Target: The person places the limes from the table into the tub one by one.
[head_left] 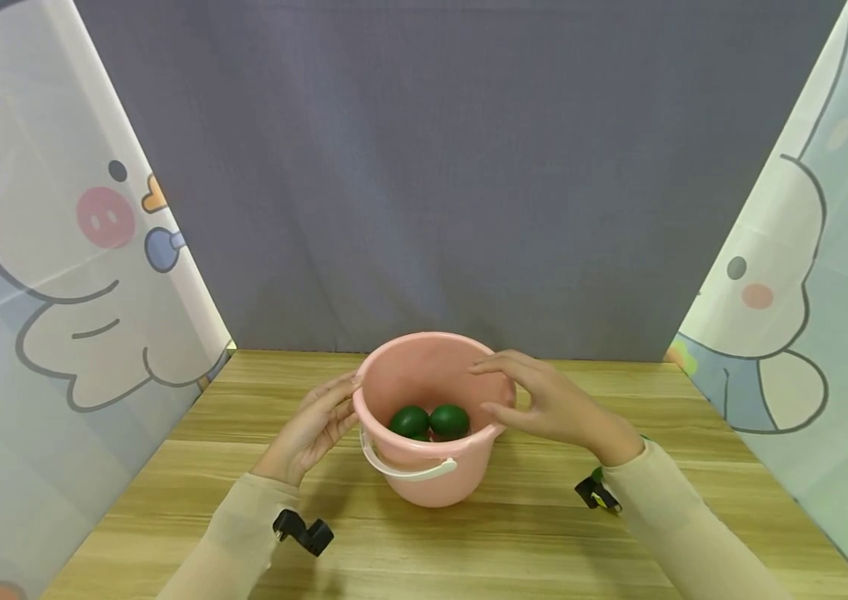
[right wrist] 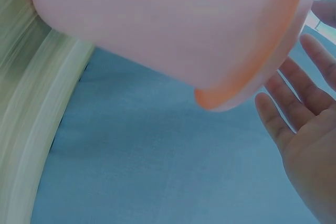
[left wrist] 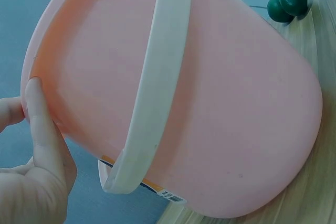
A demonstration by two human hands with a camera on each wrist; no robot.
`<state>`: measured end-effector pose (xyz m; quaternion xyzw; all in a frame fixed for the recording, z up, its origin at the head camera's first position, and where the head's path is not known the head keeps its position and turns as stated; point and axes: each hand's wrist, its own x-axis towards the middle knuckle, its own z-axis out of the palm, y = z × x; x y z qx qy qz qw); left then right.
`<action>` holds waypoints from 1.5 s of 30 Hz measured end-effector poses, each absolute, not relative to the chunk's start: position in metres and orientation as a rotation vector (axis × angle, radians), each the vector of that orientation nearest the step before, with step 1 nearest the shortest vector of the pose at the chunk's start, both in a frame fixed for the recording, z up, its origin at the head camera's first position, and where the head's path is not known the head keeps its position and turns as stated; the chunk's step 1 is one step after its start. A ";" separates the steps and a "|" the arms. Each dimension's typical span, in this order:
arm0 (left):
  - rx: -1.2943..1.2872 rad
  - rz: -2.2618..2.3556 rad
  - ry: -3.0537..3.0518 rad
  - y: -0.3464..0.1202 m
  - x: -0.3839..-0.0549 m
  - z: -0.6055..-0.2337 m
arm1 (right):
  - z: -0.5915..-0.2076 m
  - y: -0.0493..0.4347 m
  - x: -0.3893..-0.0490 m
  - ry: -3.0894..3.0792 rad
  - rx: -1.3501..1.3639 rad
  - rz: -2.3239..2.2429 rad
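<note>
A pink bucket [head_left: 435, 475] stands upright on the wooden table, its white handle [head_left: 412, 473] hanging down across the near side. Inside lie dark green, smooth, rounded fruits like avocados [head_left: 450, 421], two plain to see and part of another below them. My left hand [head_left: 319, 425] pinches the bucket's rim at the left, between thumb and finger, as the left wrist view shows. Over the right edge of the rim reaches my right hand [head_left: 544, 404], fingers spread and loosely bent, holding nothing. Its thumb and fingertips hover above the bucket's mouth.
Two dark green rounded things [left wrist: 287, 2] sit on the table beyond the bucket in the left wrist view. A grey cloth [head_left: 431, 167] hangs along the table's back edge. Printed cartoon curtains [head_left: 79, 250] flank both sides.
</note>
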<state>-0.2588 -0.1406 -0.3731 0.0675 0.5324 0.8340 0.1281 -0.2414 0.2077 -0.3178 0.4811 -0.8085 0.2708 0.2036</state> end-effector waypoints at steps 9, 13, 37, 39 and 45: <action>0.197 2.427 1.549 -0.140 -0.258 -0.373 | -0.317 0.214 -0.239 -2.229 1.340 0.736; 0.187 2.425 1.562 -0.140 -0.258 -0.372 | -0.317 0.218 -0.238 -2.226 1.332 0.729; 0.172 2.414 1.573 -0.139 -0.258 -0.371 | -0.326 0.251 -0.229 -2.376 1.174 0.733; 0.175 2.410 1.575 -0.139 -0.258 -0.371 | -0.328 0.254 -0.228 -2.393 1.151 0.720; 0.197 2.412 1.565 -0.139 -0.258 -0.371 | -0.336 0.263 -0.225 -2.389 1.110 0.698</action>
